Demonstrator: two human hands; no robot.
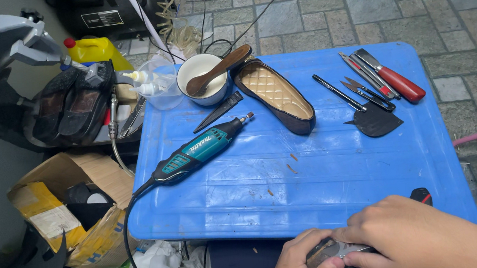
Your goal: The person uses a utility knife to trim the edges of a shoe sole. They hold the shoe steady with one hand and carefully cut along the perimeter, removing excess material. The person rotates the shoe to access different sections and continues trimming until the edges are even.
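At the bottom edge, below the blue plastic table [326, 166], my left hand [301, 261] grips a dark shoe piece [322, 251]. My right hand [418, 236] lies over it from the right, closed on a tool whose metal blade [353, 251] rests on the piece; a black and red handle end [420, 195] shows behind the hand. On the table lie a teal rotary tool [201, 147] with a black cord, a dark flat shoe [275, 95] with a quilted tan insole, and a white cup [202, 79] holding a wooden-handled brush.
Knives and picks, one with a red handle [400, 82], lie at the table's far right beside a dark leather scrap [373, 121]. A torn cardboard box [70, 207] sits left on the floor. A pair of dark shoes [73, 105], glue bottles and a yellow jug [97, 51] stand at the back left.
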